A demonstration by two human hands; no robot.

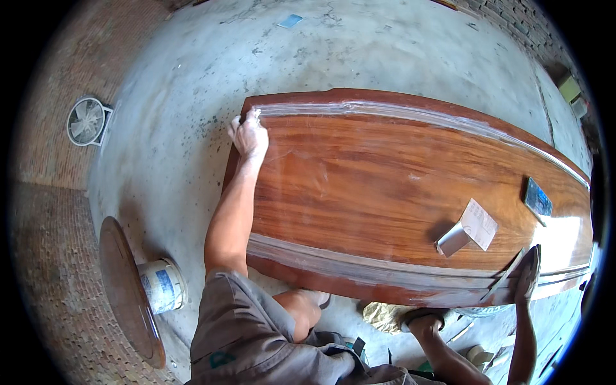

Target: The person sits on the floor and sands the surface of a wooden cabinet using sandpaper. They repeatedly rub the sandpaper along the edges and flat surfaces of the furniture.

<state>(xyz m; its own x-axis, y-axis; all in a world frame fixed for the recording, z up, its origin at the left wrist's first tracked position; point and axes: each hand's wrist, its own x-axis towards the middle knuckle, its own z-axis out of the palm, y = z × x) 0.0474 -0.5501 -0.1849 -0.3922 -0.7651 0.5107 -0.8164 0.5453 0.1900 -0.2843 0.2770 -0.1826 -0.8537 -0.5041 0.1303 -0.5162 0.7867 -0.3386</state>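
A fan [86, 120], white bucket [163, 285] and round wooden disc [126, 290] stand nearby.

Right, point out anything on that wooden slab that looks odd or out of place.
A bent sheet of sandpaper lies loose on the glossy wooden slab, one end curled up. Pale dusty streaks run along both long edges, dulling the shine there. Nothing looks spilled or broken.
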